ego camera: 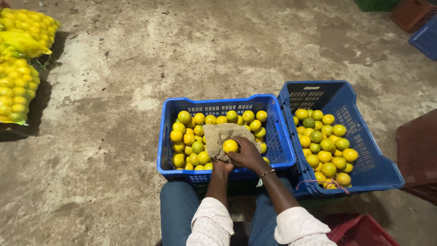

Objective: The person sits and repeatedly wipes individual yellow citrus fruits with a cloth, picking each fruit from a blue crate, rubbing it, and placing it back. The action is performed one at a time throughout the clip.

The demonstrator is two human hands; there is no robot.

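A blue plastic crate [273,136] in front of my knees holds several yellow citrus fruits. A piece of brown burlap cloth [223,134] lies over the fruit in its middle. My right hand [248,155] grips one yellow fruit [230,146] against the cloth. My left hand [221,165] is under the near edge of the cloth and holds it; the cloth hides its fingers. A second blue crate [346,105] to the right, tilted, holds more yellow and greenish fruits.
Yellow mesh sacks full of fruit [16,86] lie at the far left on the concrete floor. A red crate [359,230] sits by my right leg, a dark red one [419,150] at the right edge. More crates stand at the top right.
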